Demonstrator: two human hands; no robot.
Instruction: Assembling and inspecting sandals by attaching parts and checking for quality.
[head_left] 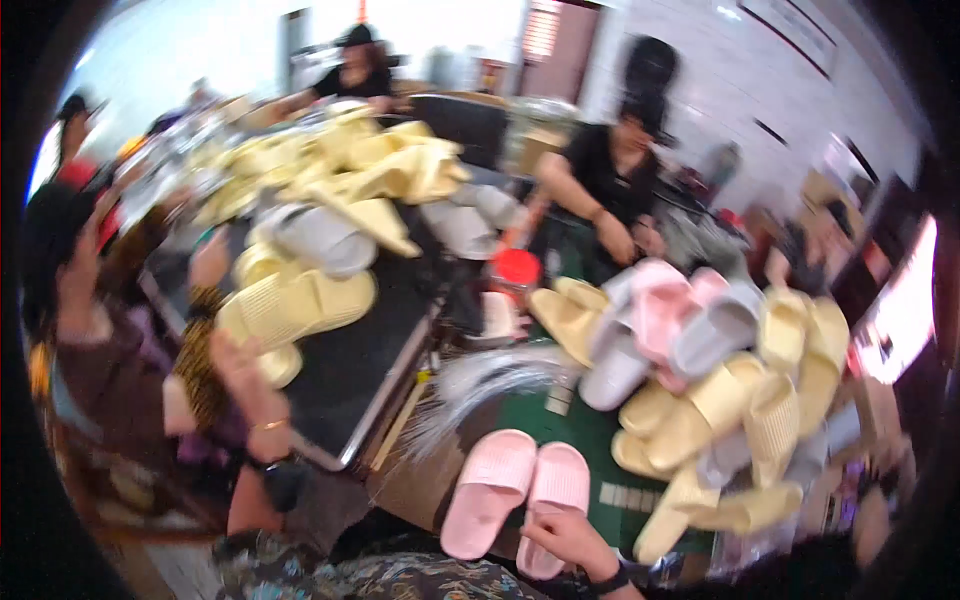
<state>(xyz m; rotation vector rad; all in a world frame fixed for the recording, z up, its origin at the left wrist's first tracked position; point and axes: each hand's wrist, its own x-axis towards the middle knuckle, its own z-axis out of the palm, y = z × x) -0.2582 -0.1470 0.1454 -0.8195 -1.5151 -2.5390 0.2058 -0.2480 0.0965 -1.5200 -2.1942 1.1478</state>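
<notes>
A pair of pink slippers lies on the green-topped table in front of me, a left slipper (490,490) and a right slipper (557,480). My right hand (572,537), with a dark band at its wrist, has curled fingers on the heel end of the right one. Out to the left reaches my left hand (245,375), wearing a bracelet and a dark watch. It is at the near side of a ribbed yellow slipper (275,318) on the black table; its fingers are blurred, so their grip does not show.
Yellow slippers (330,155) pile up on the black table (350,370). Mixed yellow, grey and pink slippers (700,400) heap on the green table (520,415) at right. Clear plastic film (490,385) lies between. Co-workers sit around, one sleeve (203,345) close to my left hand.
</notes>
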